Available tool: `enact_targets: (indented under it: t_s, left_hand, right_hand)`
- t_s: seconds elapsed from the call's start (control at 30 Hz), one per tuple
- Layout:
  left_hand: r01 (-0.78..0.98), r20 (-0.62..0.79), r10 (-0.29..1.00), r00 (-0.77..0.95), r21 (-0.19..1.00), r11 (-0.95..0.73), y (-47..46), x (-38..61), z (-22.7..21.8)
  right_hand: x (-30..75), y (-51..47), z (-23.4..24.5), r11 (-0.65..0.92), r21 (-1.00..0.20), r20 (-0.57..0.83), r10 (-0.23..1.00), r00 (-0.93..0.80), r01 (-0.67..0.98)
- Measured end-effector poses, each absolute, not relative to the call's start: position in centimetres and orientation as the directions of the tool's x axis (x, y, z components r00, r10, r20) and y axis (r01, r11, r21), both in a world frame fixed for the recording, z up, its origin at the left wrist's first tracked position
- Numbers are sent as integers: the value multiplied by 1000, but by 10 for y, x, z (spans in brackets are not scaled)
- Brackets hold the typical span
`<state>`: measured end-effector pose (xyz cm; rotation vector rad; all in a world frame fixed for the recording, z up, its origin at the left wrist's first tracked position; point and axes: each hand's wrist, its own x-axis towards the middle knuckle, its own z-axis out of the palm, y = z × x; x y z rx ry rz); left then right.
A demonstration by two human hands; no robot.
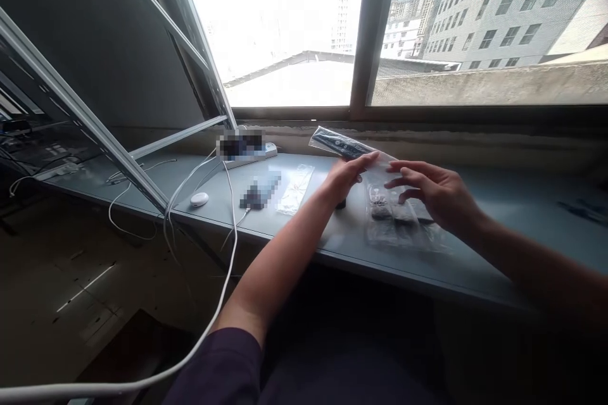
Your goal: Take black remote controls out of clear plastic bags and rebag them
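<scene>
My left hand is closed, thumb on top, around a long clear plastic bag. Inside the bag lies a flat, dark, strip-shaped item with pale markings; its exact kind is not plain. It is held above the table, tilted up toward the left. At the bag's right end, my right hand has its fingers apart and bent, the fingertips close to the plastic. Below the hands, clear plastic packets with dark contents lie on the table, partly covered by the right hand. A small dark object shows under my left wrist.
A grey table runs along the window. On it are a clear packet, a blurred-out device, a round white object and a power strip. White cables hang over the front edge beside a metal frame.
</scene>
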<state>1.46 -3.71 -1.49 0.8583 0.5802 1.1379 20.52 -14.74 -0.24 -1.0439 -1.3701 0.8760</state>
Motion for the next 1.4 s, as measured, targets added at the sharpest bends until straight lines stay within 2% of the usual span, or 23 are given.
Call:
enact_targets:
  t_s: [0.07,0.17,0.3,0.43,0.6,0.87,1.03,1.2,1.4]
  left_hand:
    - [-481,87,938,335,872,91,-36,15,-15]
    - [-453,139,922,362,890,44,-35,12,-15]
    - [-450,164,889,428,891,53,-37,9,-15]
    - [-428,139,881,452,900,77,-38,10,-15]
    - [-484,55,913,404,860,162,-31,11,-14]
    - [-686,-151,969,197,685,246,-14,4,-10]
    - [-689,-273,956,106,673,269,-10,3,-11]
    - [-696,-267,961,75,676,242,-11,5,-10]
    - [-711,-197,979,-52,696,103,-11,0,-10]
  right_hand:
    - [208,-142,-7,368,-921,382,917,113,126]
    - [209,-139,-10,390,-913,398,915,60,121]
    - [201,-145,-5,256,-967,252,960,-125,12]
    - [193,-153,0,189,-982,191,969,-154,-30]
    - [195,-153,3,202,-979,202,972,-124,-11]
    - [196,-153,4,170,-985,173,981,-89,-30]
    - [196,-154,4,201,-979,204,975,-91,-36]
    - [200,-152,2,224,-973,228,968,-101,-51]
    - [202,-152,3,232,-973,233,967,-100,-22]
